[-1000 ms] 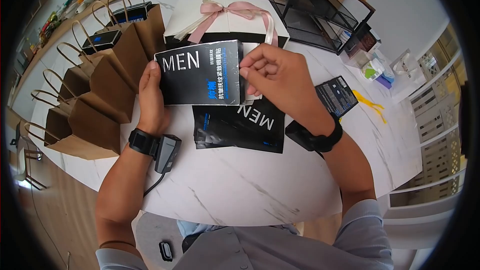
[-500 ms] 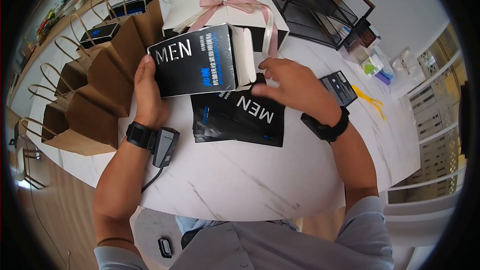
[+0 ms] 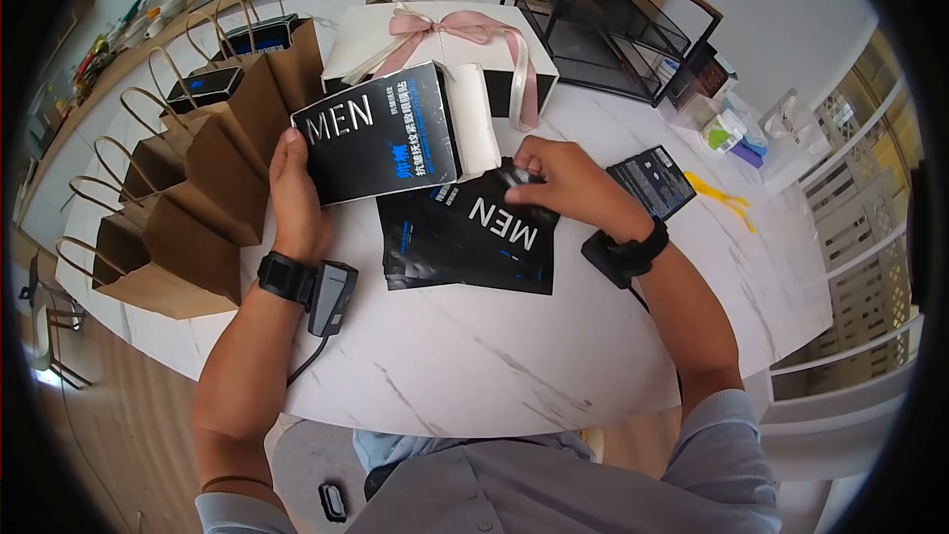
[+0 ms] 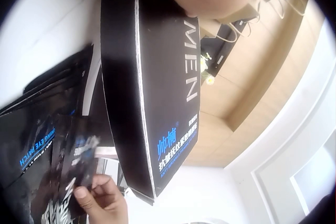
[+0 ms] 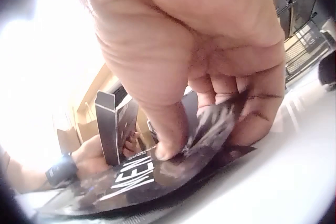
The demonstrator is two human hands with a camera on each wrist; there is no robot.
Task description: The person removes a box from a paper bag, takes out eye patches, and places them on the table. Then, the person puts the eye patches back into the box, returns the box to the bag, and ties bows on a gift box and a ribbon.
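My left hand (image 3: pixel 295 178) grips the left end of a black carton marked MEN (image 3: pixel 381 138), holding it tilted above the table. The carton's right end is open, with its white-lined flap (image 3: pixel 474 124) folded out. Just right of and below that end, my right hand (image 3: pixel 573 188) pinches the top edge of a black foil eye-patch sachet (image 3: pixel 499 222). In the right wrist view the thumb presses on the sachet (image 5: pixel 173 174) and the foil bends up between thumb and fingers. More black sachets (image 3: pixel 410 252) lie fanned beneath it on the marble table.
Brown paper bags (image 3: pixel 173 277) with handles line the left side, two with black boxes inside. Behind stands a white gift box (image 3: pixel 371 35) with a pink ribbon. A black mesh rack (image 3: pixel 603 54) is at back right. Another black box (image 3: pixel 652 183) and a yellow ribbon (image 3: pixel 727 198) lie on the right.
My right hand left the carton's end, where the white flap now stands out, and moved down to pinch the sachet. The carton has tilted, its right end raised, still in my left hand.
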